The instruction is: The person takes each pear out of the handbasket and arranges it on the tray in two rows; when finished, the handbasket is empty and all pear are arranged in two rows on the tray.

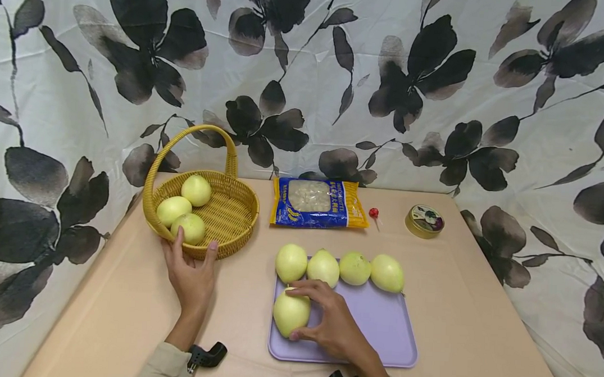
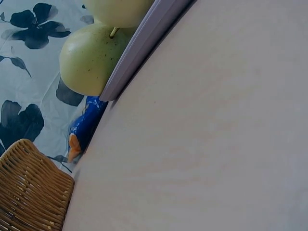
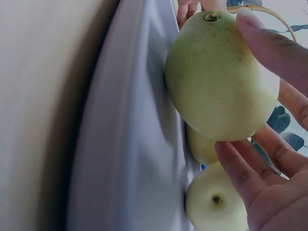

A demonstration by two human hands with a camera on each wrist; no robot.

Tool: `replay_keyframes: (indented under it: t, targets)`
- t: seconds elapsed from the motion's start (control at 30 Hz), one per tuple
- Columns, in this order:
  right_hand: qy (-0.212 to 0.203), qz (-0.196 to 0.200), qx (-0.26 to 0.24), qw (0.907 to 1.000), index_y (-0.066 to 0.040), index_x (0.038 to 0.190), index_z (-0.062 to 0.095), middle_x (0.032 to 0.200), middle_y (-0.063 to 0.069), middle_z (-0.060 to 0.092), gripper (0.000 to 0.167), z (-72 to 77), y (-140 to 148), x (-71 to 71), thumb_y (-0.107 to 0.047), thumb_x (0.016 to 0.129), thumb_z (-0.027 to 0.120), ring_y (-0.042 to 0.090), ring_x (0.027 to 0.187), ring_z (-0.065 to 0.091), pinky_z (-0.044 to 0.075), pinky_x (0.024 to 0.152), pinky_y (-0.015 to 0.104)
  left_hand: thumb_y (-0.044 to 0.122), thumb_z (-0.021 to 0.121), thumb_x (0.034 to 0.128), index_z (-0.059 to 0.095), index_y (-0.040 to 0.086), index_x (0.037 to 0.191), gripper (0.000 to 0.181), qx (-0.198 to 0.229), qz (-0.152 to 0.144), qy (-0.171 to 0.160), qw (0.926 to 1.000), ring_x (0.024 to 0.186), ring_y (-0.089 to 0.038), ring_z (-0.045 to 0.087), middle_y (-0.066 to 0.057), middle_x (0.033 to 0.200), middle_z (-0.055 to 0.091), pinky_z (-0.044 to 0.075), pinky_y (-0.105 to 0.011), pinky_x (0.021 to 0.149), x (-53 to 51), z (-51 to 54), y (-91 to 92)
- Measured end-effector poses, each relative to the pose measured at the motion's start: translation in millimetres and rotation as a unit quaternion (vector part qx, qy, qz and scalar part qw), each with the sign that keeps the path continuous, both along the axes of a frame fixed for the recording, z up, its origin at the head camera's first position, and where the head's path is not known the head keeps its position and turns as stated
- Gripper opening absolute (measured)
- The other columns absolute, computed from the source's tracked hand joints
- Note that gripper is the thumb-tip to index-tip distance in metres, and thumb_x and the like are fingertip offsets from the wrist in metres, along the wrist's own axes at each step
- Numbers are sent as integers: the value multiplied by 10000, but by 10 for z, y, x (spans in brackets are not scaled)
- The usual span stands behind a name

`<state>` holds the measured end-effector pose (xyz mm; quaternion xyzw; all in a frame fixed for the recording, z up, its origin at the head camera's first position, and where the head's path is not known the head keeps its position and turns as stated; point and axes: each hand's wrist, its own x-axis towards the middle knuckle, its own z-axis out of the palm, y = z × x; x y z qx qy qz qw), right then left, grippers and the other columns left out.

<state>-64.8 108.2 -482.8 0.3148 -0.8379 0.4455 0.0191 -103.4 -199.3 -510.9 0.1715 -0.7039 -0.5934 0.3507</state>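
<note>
Five fingers spread, my left hand [image 1: 189, 273] rests against the front of a yellow woven basket [image 1: 234, 230], its fingertips at the rim. Inside the basket's left half lie three pale green pears [image 1: 197, 190]. With thumb and fingers, my right hand [image 1: 333, 325] holds another pear [image 1: 291, 313] at the left side of a purple tray [image 1: 376, 332]. The right wrist view shows the thumb on one side of this held pear [image 3: 221, 77] and fingers on the other. Several pears [image 1: 355, 268] form a row along the tray's far edge. The left wrist view does not show the left hand.
Behind the tray lies a blue and yellow food packet [image 1: 308, 203]. To its right are a red lollipop [image 1: 374, 213] and a round gold tin [image 1: 424, 221]. A floral cloth [image 1: 337, 72] hangs behind the beige table [image 1: 469, 308].
</note>
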Motion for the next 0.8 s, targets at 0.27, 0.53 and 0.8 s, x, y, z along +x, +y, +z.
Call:
replay_keyframes:
  t: [0.27, 0.53, 0.8]
  targets:
    - [-161, -79, -100, 9998, -268, 1336, 718, 1393, -65, 686, 797, 16, 78, -18, -303, 597, 1015, 164, 1325, 632, 488, 1188, 310, 186, 855, 918, 424, 193, 1639, 840, 10, -18, -21, 10000, 1629, -173, 194, -10, 1799, 39, 342, -477, 1289, -5, -6, -8]
    - [-1083, 205, -492, 9927, -242, 1338, 727, 1396, -40, 675, 720, 43, 25, 10, -202, 671, 995, 168, 1323, 623, 602, 1055, 335, 195, 858, 917, 423, 204, 1640, 843, -12, 10, -76, 10000, 1630, -159, 187, -8, 1800, 33, 348, -473, 1287, -5, -5, -22]
    - [-1416, 376, -673, 9869, -234, 1359, 714, 1492, 76, 644, 707, 61, 20, 27, -151, 706, 972, 230, 1396, 597, 584, 1075, 336, 166, 857, 912, 420, 182, 1641, 850, 63, -31, -42, 10000, 1633, -197, 196, -24, 1800, 28, 346, -484, 1286, -6, -10, -20]
